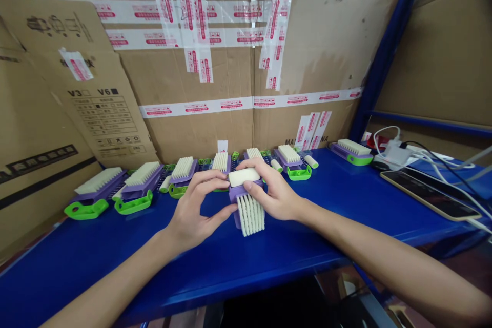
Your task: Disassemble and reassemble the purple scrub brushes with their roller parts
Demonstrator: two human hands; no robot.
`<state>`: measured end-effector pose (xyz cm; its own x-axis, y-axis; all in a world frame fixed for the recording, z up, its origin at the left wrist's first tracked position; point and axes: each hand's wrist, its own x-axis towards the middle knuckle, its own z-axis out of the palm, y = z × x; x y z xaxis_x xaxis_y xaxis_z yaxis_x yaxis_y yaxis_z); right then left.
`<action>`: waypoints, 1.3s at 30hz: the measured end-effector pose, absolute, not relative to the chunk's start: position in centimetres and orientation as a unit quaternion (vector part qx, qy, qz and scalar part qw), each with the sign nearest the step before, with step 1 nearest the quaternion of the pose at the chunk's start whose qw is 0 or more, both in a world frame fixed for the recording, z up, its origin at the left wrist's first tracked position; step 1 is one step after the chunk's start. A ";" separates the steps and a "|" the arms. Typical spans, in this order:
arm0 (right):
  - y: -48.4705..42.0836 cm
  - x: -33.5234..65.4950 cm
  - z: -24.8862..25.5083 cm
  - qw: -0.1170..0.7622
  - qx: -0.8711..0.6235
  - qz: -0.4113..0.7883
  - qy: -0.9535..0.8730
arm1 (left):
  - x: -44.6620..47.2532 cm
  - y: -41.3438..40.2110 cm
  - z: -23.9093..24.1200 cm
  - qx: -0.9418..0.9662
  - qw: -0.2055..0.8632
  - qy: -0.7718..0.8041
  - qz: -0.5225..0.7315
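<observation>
Between my two hands, over the middle of the blue shelf, is a purple scrub brush (251,215) with cream bristles hanging toward me. At its upper end sits a smooth cream block (244,178). My left hand (202,210) pinches the brush's left side, fingertips by the block and thumb lower on the purple body. With its thumb on the block's right part and its fingers along the far side, my right hand (274,192) is closed on the brush too. What lies under the right fingers is hidden.
Along the back of the blue shelf (169,277) stand several similar brushes (142,180) with green end pieces. Another brush (351,151) sits back right. A phone (428,195) and a white charger (397,154) with cables lie right. Taped cardboard (200,82) walls the back.
</observation>
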<state>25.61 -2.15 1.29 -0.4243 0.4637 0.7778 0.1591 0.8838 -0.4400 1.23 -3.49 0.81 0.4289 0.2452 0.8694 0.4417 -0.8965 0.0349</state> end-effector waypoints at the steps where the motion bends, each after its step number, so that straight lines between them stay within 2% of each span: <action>1: -2.2 25.6 1.3 0.503 -0.184 0.152 -0.831 | 1.3 -3.5 0.8 -0.838 0.099 -0.199 -0.497; 18: -1.9 25.5 1.2 0.504 -0.163 0.134 -0.837 | 1.5 -3.6 1.1 -0.835 0.187 -0.150 -0.496; 39: -2.4 25.4 1.7 0.505 -0.153 0.147 -0.837 | 1.3 -3.7 1.3 -0.832 0.179 -0.144 -0.505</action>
<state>25.36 -2.38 1.66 -0.4437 0.4047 0.7996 0.1077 0.9098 -0.4008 1.28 -3.72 1.33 0.4483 0.0588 0.8919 0.4196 -0.8949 -0.1519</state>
